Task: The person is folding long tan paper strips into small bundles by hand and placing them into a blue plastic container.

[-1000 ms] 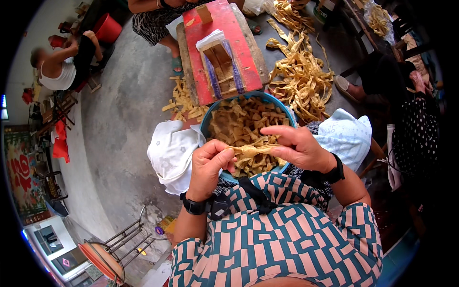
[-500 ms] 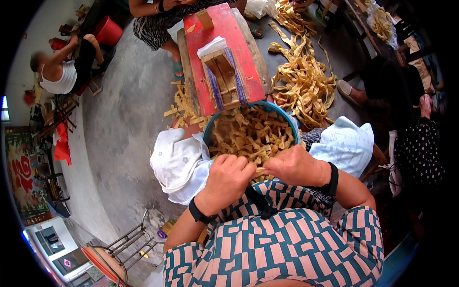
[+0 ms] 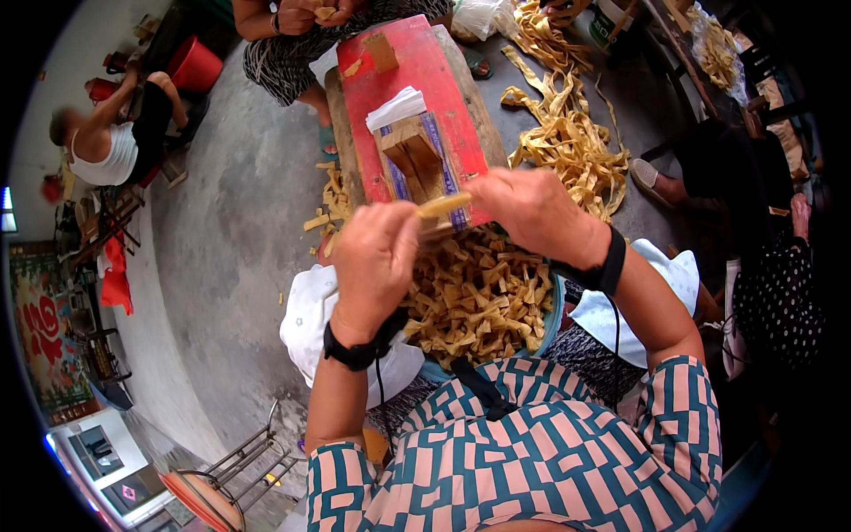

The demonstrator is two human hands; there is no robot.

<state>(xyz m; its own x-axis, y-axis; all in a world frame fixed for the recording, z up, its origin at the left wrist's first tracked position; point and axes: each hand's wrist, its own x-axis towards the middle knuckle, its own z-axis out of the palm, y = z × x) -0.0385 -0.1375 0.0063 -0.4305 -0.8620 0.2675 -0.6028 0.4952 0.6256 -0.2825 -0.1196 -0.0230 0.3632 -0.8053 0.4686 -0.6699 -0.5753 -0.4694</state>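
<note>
In the head camera's view, a short tan strip (image 3: 443, 206) is held between two bare hands, raised above a blue tub (image 3: 558, 306). One end is pinched in the curled fingers of the left hand (image 3: 377, 257); the other is gripped by the closed right hand (image 3: 536, 213), both fingertips being partly blurred. Below the hands, the tub is filled with knotted tan pieces (image 3: 483, 293). Just beyond them, a wooden holder (image 3: 412, 151) is set on a red board (image 3: 425, 84). Long tan strips (image 3: 576, 151) are heaped on the floor beyond the right hand, and smaller pieces (image 3: 332, 197) are scattered beyond the left. A white cloth (image 3: 306, 310) is draped beside the left wrist, a pale blue cloth (image 3: 674, 275) beside the right forearm.
</note>
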